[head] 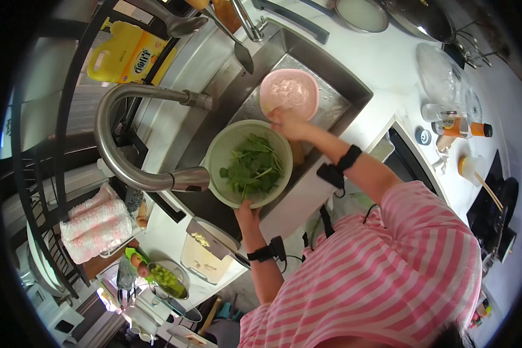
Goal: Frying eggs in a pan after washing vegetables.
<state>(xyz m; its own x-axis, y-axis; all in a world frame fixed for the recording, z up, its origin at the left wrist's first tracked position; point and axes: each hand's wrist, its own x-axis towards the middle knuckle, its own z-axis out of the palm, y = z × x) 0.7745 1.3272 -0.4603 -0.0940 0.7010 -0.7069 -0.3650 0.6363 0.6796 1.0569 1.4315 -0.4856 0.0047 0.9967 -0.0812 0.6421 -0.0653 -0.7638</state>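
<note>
A pale green colander (pixel 213 161) holding leafy greens (pixel 254 167) is over the near part of the stainless steel sink (pixel 352 102). My left hand (pixel 247 211) grips its rim at the lower side. Beyond it in the sink sits a pink plastic basin (pixel 314 98) with rippling water. My right hand (pixel 289 125) is at the basin's near rim, close to the colander's edge; its fingers are blurred and partly hidden, so its hold is unclear. The arched faucet's spray head (pixel 191 179) points at the colander's left side.
A cleaver (pixel 209 239) lies on a cutting board (pixel 219 267) with chopped bits. Grapes (pixel 167 278) and a rolled towel (pixel 98 224) are left of it. A yellow detergent jug (pixel 119 52) stands behind the faucet (pixel 108 139). Bottles (pixel 456 127) and a bowl of cloudy liquid (pixel 362 14) are on the right counter.
</note>
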